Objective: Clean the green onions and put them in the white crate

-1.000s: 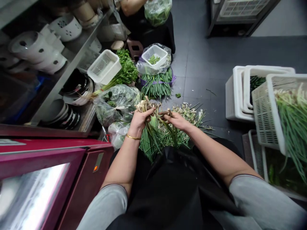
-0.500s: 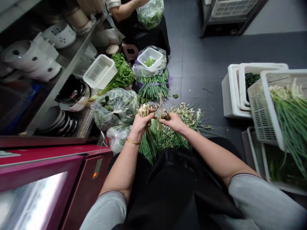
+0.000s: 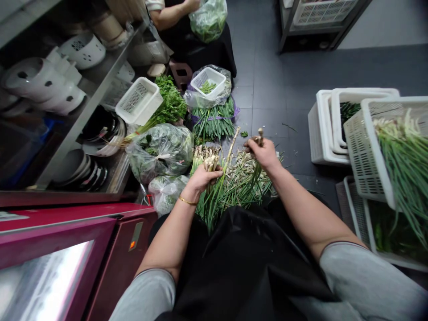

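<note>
My left hand [image 3: 203,177] is closed around a bunch of scallions [image 3: 211,162], pale trimmed-looking ends up and green leaves hanging down. One longer scallion stalk [image 3: 231,149] slants up and right from beside its fingertips. My right hand [image 3: 265,154], apart to the right, grips scallions with brown, dirty ends [image 3: 258,139] showing above the fingers; green leaves droop beneath. Below both hands spreads a heap of scallions and peelings [image 3: 245,178]. More scallions [image 3: 203,152] lie with pale ends together just behind my left hand.
Ahead are a bundle of green leaves [image 3: 214,122], a white basket [image 3: 207,91] and bagged greens [image 3: 163,149]. Crates, one holding scallions [image 3: 401,151], stand right. Left are a dish shelf [image 3: 96,98] and red cabinet [image 3: 127,249]. Another person [image 3: 174,15] holds bagged greens.
My hands have moved apart: the right went up and to the right with its scallions, the left shifted slightly right and down. The single stalk now leans right beside my left hand.
</note>
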Motion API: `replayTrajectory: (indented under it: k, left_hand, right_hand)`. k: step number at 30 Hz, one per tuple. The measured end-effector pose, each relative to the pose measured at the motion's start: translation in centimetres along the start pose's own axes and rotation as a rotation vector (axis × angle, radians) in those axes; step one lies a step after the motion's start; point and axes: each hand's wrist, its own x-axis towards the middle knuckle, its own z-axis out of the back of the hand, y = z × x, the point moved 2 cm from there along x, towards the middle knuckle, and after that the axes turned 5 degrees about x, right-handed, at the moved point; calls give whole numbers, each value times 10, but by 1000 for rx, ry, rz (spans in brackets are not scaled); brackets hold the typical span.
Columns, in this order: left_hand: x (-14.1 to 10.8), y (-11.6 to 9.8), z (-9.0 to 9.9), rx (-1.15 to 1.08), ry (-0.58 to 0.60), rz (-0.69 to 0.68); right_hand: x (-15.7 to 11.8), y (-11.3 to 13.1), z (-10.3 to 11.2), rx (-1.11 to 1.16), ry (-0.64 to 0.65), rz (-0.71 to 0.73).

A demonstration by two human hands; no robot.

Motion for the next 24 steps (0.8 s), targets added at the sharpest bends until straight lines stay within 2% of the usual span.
replayTrajectory:
  k: [2,4,7,10,13,16,21,24]
  left_hand:
    - [0,2,1,-2,-23,-2]
    - [1,4,0,9,-62,-16]
    - [4,5,-5,28,-89,-61]
    - [5,4,-10,-10,-50,-73]
    - [6,3,-10,-42,-4,-55]
    - [5,3,-8,-51,-5,-43]
    - [4,4,-5,-37,-31,-70]
    - [4,4,-3,-37,-18,-71]
  right_hand:
    - [1,2,5,27,-38,-17]
    - [-7,4,-6,-17,65,-29]
    - [-26,4,-34,-104,285,-69]
    - [-35,-1,-49,-16,350,-181]
    - [-32,-2,-45,139,404,-319]
    - [-29,1,-38,163,468,-405]
    - [-29,8,-35,13,469,-400]
    - [-29,8,-35,23,503,-426]
